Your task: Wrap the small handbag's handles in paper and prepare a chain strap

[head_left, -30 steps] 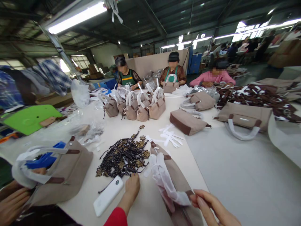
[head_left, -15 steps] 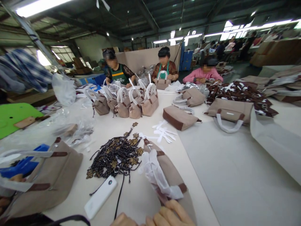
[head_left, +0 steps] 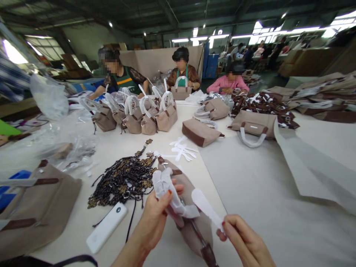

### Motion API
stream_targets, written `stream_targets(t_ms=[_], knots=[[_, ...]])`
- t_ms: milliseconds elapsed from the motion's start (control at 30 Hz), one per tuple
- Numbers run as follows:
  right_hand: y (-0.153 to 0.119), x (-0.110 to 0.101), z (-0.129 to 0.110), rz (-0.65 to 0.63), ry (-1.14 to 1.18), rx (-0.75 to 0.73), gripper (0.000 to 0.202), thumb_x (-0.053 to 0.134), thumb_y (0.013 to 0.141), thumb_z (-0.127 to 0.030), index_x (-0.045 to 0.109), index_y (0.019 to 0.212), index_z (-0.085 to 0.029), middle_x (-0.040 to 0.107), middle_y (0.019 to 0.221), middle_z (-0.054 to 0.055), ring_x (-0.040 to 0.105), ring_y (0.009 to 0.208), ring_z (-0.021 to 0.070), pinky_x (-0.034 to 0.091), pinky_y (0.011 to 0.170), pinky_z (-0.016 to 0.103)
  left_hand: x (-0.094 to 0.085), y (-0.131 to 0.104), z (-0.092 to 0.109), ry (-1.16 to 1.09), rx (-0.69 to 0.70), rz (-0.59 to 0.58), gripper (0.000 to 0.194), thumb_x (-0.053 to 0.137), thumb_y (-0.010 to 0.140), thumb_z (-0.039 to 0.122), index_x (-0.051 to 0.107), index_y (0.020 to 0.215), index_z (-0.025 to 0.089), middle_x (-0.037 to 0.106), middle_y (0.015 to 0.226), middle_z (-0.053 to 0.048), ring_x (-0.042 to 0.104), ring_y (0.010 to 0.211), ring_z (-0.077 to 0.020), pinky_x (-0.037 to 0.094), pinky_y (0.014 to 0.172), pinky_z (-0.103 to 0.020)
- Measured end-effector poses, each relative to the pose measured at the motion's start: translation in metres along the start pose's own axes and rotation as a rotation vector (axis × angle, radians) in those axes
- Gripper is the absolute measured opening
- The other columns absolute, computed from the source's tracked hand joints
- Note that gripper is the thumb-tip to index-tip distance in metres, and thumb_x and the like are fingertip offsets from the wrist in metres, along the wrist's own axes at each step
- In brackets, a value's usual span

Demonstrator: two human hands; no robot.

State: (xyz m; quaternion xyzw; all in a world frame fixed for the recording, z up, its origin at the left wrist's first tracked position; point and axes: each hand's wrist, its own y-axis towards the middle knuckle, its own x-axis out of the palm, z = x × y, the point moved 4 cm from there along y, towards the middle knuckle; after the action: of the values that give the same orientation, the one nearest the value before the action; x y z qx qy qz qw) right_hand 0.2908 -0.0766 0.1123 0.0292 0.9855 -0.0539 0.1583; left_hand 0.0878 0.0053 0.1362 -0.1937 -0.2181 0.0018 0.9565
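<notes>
A taupe handbag (head_left: 191,187) with brown trim lies in front of me, its zip side facing up. My left hand (head_left: 158,207) is closed around the bag's white-wrapped handles (head_left: 170,189), thumb on the near side. Between the thumb and fingers of my right hand (head_left: 239,233) is a white paper strip (head_left: 207,207) with a rounded end, held just right of the bag. More white strips (head_left: 184,149) lie fanned out beyond the bag. To its left is a heap of black braided cords with gold flower charms (head_left: 125,178).
A white power bank (head_left: 107,227) lies near the cords. Another taupe bag (head_left: 52,207) stands at the left edge. Several finished-looking bags (head_left: 135,118) stand at the back; brown straps (head_left: 258,107) are piled right. Three people (head_left: 182,70) sit across the table.
My hands have come up from the lower edge. The left now grips the handles, and the right holds a white strip beside the bag. The view has shifted slightly right.
</notes>
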Motion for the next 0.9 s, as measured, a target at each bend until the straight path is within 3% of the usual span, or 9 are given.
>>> stream_targets(t_ms=[100,233,367,500,600,733,900], knots=[[0.011,0.008,0.007,0.022,0.142,0.072,0.038,0.039,0.086,-0.055,0.05,0.073,-0.021,0.044,0.054,-0.006,0.045,0.052,0.011,0.038,0.054,0.022,0.024,0.008,0.015,-0.056,-0.007,0.054,0.038,0.075,0.061,0.033,0.057,0.088,0.013,0.059,0.054,0.002,0.056,0.049,-0.0115,0.044,0.047,-0.02],[0.021,0.014,0.009,0.002,0.25,0.15,0.042,0.043,0.083,-0.06,0.047,0.07,-0.02,0.037,0.052,-0.008,0.034,0.047,0.0082,0.028,0.046,0.021,0.037,0.009,0.046,0.14,-0.103,-0.128,0.029,0.073,0.061,0.029,0.056,0.077,0.011,0.054,0.045,0.004,0.046,0.036,-0.007,0.036,0.038,-0.016],[0.024,0.025,0.01,-0.085,0.39,0.222,0.041,0.049,0.08,-0.059,0.047,0.072,-0.019,0.036,0.052,-0.009,0.028,0.047,0.0067,0.02,0.044,0.021,0.024,0.007,0.06,0.356,-0.214,-0.299,0.029,0.071,0.063,0.033,0.057,0.076,0.012,0.059,0.048,0.0,0.05,0.036,-0.0086,0.035,0.037,-0.017],[0.023,0.046,0.013,-0.148,0.447,0.264,0.04,0.054,0.078,-0.057,0.046,0.071,-0.019,0.037,0.05,-0.009,0.027,0.046,0.0065,0.018,0.044,0.021,-0.001,0.006,0.061,0.694,-0.19,-0.219,0.023,0.065,0.067,0.033,0.056,0.076,0.014,0.059,0.054,0.001,0.053,0.043,-0.0103,0.038,0.042,-0.019],[0.023,0.064,0.014,-0.179,0.463,0.302,0.042,0.055,0.075,-0.059,0.044,0.068,-0.019,0.038,0.048,-0.009,0.028,0.044,0.0062,0.018,0.043,0.021,-0.009,0.002,0.07,1.098,0.058,-0.082,0.02,0.059,0.072,0.033,0.057,0.082,0.016,0.061,0.064,0.001,0.058,0.057,-0.0152,0.043,0.053,-0.024],[0.028,0.084,0.008,-0.204,0.503,0.297,0.046,0.055,0.072,-0.063,0.043,0.065,-0.02,0.038,0.045,-0.01,0.027,0.041,0.0056,0.017,0.042,0.02,-0.004,-0.009,0.069,1.655,0.49,0.004,0.026,0.047,0.083,0.029,0.053,0.104,0.017,0.066,0.087,-0.005,0.064,0.075,-0.0208,0.047,0.067,-0.031],[0.04,0.103,-0.002,-0.199,0.586,0.298,0.047,0.059,0.068,-0.064,0.046,0.066,-0.019,0.039,0.046,-0.009,0.029,0.043,0.0058,0.018,0.042,0.019,0.002,-0.018,0.057,2.13,1.148,0.203,0.026,0.037,0.09,0.025,0.055,0.097,0.008,0.06,0.07,-0.007,0.059,0.055,-0.0201,0.046,0.051,-0.03]])
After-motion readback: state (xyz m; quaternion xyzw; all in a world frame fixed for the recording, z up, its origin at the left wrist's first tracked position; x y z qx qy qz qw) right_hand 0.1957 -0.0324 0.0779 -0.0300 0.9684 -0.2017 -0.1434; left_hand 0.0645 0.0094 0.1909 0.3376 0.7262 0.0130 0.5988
